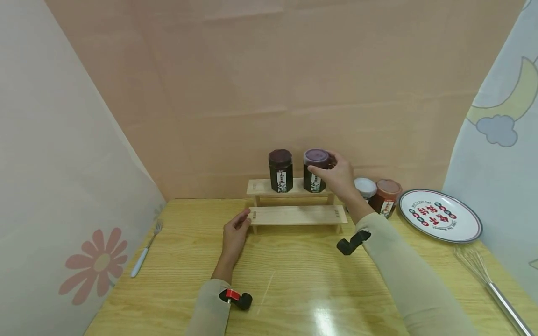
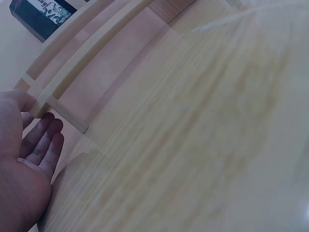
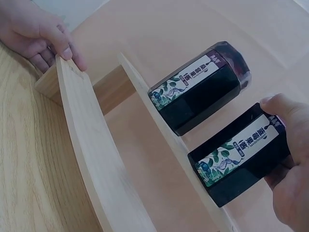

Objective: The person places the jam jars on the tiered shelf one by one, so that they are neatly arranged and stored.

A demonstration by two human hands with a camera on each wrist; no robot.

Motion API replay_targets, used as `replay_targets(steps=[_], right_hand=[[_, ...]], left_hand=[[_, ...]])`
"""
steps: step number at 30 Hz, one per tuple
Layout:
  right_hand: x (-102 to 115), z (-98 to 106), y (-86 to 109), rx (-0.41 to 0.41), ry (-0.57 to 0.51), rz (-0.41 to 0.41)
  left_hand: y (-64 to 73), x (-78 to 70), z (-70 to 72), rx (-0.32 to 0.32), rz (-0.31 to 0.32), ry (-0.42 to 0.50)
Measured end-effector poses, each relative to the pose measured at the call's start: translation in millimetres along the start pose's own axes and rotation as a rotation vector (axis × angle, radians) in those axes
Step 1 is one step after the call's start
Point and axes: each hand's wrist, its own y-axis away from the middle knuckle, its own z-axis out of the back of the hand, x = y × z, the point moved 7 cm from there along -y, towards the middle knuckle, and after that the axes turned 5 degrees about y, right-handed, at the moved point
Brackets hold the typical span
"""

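Note:
A two-step wooden shelf stands at the back of the table. My right hand grips a dark jam jar with a purple lid, thumb at its near side. The jar is upright on the right part of the upper step, its label showing in the right wrist view. Left of it on that step stands a second dark jar with a dark red lid. At the left end of the lower step, my left hand holds the board's edge, thumb above and fingers curled below in the right wrist view.
Right of the shelf are a white-lidded jar, partly behind my right arm, and a red-lidded jar. Beyond them, a patterned plate lies near the right wall, with a whisk in front. A fork lies far left.

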Motion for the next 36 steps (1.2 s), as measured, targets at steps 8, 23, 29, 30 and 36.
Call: replay_targets(steps=[8,23,29,30,36], right_hand=[[0.9,-2.2,-3.4,0.008,0.007,-0.001],[-0.5,-3.9,-0.6,0.03,0.022,0.014],[-1.6,-4.0,1.5,0.092,0.002,0.039],[-2.0,-1.8,1.9,0.102,-0.008,0.049],[-7.6,27.3,6.4,0.134,-0.014,0.085]], left_hand=[[-0.5,-0.3,-2.2,0.011,0.0,0.005],[-2.0,0.2,-2.4,0.013,-0.002,-0.002],[-2.1,4.1,-1.2,0.015,0.008,-0.009],[-2.1,4.4,-1.5,0.019,0.009,-0.01],[-2.1,2.9,-3.6,0.019,0.035,-0.026]])
